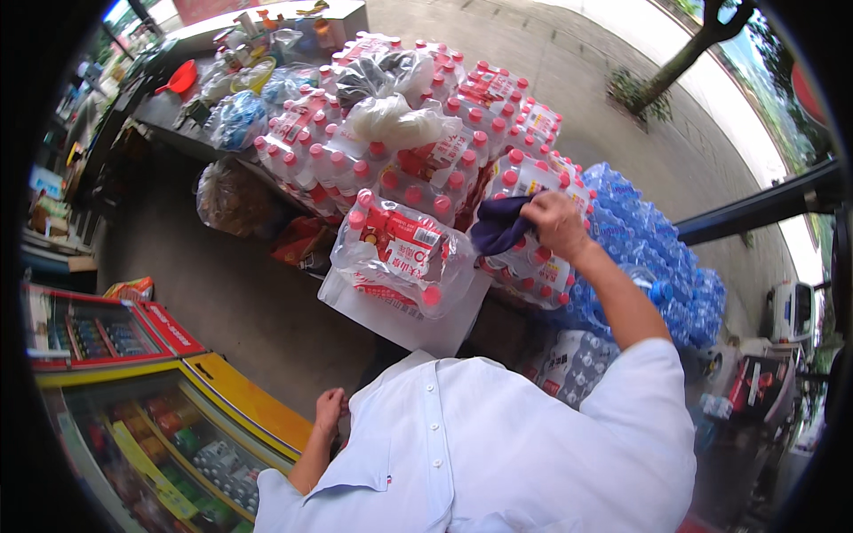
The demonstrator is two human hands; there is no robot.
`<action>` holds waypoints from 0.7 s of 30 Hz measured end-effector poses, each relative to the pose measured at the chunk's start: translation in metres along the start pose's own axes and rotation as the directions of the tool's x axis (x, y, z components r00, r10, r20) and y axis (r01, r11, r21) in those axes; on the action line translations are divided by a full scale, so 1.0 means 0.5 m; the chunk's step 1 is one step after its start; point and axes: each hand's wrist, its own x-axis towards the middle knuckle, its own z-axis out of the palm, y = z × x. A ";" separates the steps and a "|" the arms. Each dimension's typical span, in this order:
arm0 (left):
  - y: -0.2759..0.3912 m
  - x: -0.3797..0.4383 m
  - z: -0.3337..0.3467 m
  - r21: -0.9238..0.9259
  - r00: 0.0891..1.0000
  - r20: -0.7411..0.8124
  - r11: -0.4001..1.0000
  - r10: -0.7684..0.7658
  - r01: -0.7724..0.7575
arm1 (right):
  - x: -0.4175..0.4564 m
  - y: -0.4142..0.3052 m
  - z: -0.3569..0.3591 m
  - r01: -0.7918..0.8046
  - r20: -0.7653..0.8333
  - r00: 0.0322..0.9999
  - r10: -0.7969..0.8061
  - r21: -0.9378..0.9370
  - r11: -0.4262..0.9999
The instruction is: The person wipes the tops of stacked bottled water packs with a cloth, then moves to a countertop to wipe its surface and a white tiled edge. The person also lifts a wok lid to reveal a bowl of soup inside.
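Note:
My right hand point(558, 225) grips a dark purple cloth point(501, 225), which hangs against shrink-wrapped packs of red-capped water bottles point(526, 180). To the cloth's left, a partly filled pack with a red printed film point(406, 250) rests on a white cardboard box point(393, 320). The film is loose and crumpled at its right end, with one red cap showing low there. Down by my side, my left hand point(331, 410) is curled beside my shirt, with nothing visible in it. It is nearest the yellow-rimmed display freezer point(246, 403).
Stacked bottle packs point(333, 160) stand ahead, topped by plastic bags point(393, 120). Blue-tinted water bottles point(626, 226) are piled at the right. A cluttered counter point(193, 133) stands behind on the left, with a red scoop point(180, 76). A red-framed freezer point(166, 326) flanks the floor.

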 end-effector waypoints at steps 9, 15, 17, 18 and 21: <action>0.172 0.183 -0.243 -0.074 0.988 0.095 0.991 0.120 -0.114 | -0.024 -0.115 0.094 -0.581 -0.118 0.814 0.568 -0.171 0.796; 0.140 0.249 -0.281 0.031 0.989 0.087 0.993 -0.116 0.114 | -0.035 -0.305 0.104 -0.599 -0.186 0.800 0.571 -0.168 0.783; 0.169 0.249 -0.270 0.069 0.995 0.046 0.994 -0.090 0.086 | -0.080 -0.315 0.140 -0.638 -0.213 0.762 0.612 -0.081 0.766; 0.176 0.282 -0.265 0.050 0.982 0.188 0.999 0.002 -0.012 | -0.112 -0.313 0.153 -0.715 -0.245 0.690 0.681 -0.084 0.694; 0.233 0.281 -0.203 0.011 0.986 0.145 0.996 0.087 -0.090 | -0.181 -0.279 0.201 -0.751 -0.262 0.488 0.833 0.360 0.553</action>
